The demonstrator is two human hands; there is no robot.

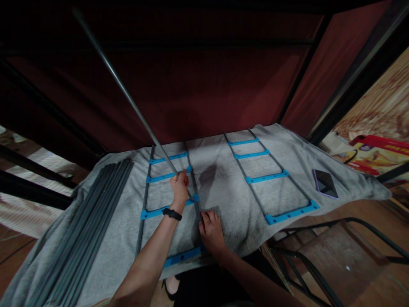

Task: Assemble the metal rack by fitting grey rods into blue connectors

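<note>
My left hand (pixel 180 187), with a black band at the wrist, is closed around a long grey metal tube (pixel 128 96). The tube leans up and to the left, its lower end at a blue crosspiece (pixel 195 198) of the left ladder-like frame (pixel 145 200). That frame lies flat, with grey side rails joined by several blue crosspieces. My right hand (pixel 211 230) rests beside its right rail, fingertips touching the rail; whether they grip it I cannot make out. A similar frame (pixel 251 180) lies to the right on the grey cloth.
A bundle of grey tubes (pixel 92 221) lies at the left of the grey cloth (pixel 220 179). A phone (pixel 325 183) sits at the right. A dark metal chair (pixel 338 251) stands at the lower right, and a dark red panel (pixel 207 85) rises behind.
</note>
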